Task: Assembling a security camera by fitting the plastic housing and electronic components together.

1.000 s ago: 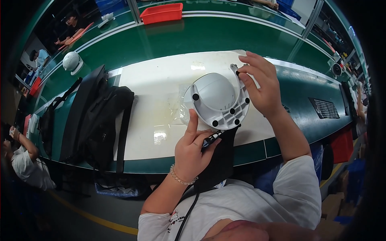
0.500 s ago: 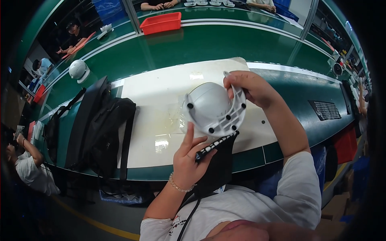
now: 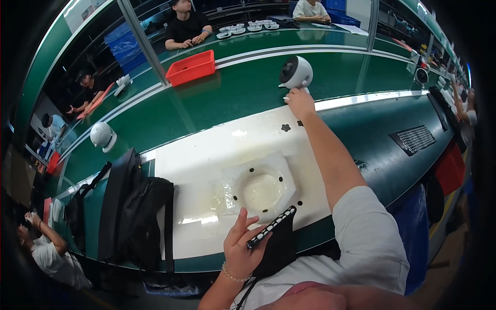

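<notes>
At the upper centre of the frame the right hand (image 3: 299,102) is stretched far out, its fingers resting against the base of a round white dome-shaped device (image 3: 296,72) that stands on the green conveyor belt (image 3: 222,98); whether they clasp it or only touch it cannot be told. Low in the frame, the left hand (image 3: 244,247) pinches a slim black bar with a row of white dots (image 3: 272,227) between thumb and palm, the other fingers spread. Just above it a clear moulded plastic tray (image 3: 258,187) lies on the white work mat (image 3: 206,155). A black backpack (image 3: 132,212) lies at the left.
</notes>
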`<state>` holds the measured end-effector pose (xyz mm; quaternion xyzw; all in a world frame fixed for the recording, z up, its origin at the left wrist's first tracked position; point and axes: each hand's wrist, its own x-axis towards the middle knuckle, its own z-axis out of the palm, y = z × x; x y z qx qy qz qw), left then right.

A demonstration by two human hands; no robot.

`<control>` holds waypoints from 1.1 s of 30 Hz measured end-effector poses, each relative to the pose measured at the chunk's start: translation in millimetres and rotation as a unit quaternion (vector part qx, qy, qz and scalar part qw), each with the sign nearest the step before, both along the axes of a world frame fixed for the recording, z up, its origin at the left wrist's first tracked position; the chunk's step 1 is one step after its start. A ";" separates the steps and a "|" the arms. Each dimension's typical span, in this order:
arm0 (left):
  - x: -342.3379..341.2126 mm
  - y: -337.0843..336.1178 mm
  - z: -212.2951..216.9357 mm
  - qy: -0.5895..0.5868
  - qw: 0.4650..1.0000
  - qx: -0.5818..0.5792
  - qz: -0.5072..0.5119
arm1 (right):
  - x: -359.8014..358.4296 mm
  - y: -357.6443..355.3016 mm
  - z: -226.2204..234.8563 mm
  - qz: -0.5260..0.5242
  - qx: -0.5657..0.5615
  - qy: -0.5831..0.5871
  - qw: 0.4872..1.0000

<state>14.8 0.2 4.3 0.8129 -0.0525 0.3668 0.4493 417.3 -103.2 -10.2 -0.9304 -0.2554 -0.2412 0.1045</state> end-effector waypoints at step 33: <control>88.0 64.5 15.3 0.221 0.941 -0.214 -0.143 | -55.4 -23.8 -13.3 0.038 0.069 0.113 0.990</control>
